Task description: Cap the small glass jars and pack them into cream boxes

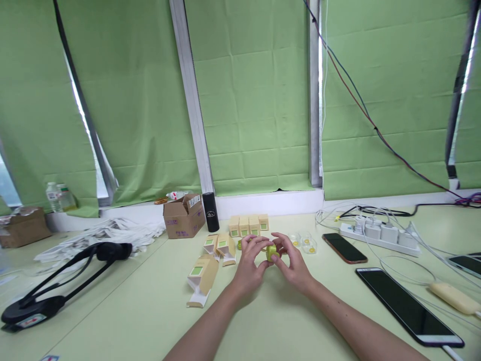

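Observation:
Between my two hands is a small yellow-green round object [271, 252], held just above the table. The fingers of my left hand [251, 261] curl around its left side, and my right hand [295, 264] pinches it from the right with thumb and fingers. Behind my left hand another green item [239, 244] is partly hidden. Opened small cartons with green labels, one of them [205, 273] nearest the front, lie left of my hands. A row of upright small cartons [244, 225] stands behind. Clear round pieces with yellow centres [308, 245] lie right of my hands.
A brown cardboard box [184, 218] and black cylinder [210, 212] stand at the back. Black headgear [71, 273] and white straps [112, 235] lie left. At right are a phone [344, 247], a larger device [408, 305], a power strip [381, 238] and loose cables.

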A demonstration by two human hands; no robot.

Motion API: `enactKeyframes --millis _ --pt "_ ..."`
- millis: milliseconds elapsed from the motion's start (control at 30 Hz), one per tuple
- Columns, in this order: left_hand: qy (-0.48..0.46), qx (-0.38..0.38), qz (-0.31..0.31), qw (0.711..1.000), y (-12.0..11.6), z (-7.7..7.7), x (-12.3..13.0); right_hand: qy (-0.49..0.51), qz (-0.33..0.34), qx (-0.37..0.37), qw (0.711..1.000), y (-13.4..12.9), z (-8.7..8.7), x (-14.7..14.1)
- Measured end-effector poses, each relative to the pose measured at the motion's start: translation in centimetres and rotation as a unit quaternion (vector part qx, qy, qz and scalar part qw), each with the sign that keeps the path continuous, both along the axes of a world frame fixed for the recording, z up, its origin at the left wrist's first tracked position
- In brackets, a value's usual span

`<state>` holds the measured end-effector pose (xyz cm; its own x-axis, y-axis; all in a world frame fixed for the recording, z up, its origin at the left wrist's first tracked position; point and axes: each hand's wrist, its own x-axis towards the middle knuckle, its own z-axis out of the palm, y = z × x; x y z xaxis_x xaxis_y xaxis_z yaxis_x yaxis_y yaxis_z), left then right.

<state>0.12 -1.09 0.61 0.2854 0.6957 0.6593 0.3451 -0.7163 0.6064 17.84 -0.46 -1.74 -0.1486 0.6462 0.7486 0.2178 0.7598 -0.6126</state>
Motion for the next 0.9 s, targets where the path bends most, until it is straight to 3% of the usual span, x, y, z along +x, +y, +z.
enactKeyframes --millis 133,233,367,467,667,900 --pt "-0.068 -0.048 0.012 0.996 1.0 -0.1 -0.1 0.028 -0.025 -0.007 0.999 0.2 0.2 0.5" --pt "-0.122 -0.096 -0.001 0.988 2.0 -0.5 -0.4 0.054 -0.103 -0.023 0.993 1.0 0.1 1.2" --pt "-0.195 -0.156 -0.062 0.966 2.6 -0.6 -0.7 0.049 -0.221 -0.032 0.973 2.5 -0.2 2.4" --pt "-0.244 -0.202 -0.102 0.943 2.4 -0.3 -0.6 -0.021 -0.289 -0.016 0.957 3.4 -0.7 3.2" --pt "-0.315 -0.23 -0.074 0.918 3.0 -0.8 -0.8 -0.269 -0.345 0.036 0.898 4.3 -2.2 3.8" --pt "-0.323 -0.232 -0.094 0.912 3.6 -1.2 -0.9 -0.341 -0.371 0.048 0.863 4.6 -2.8 3.5"
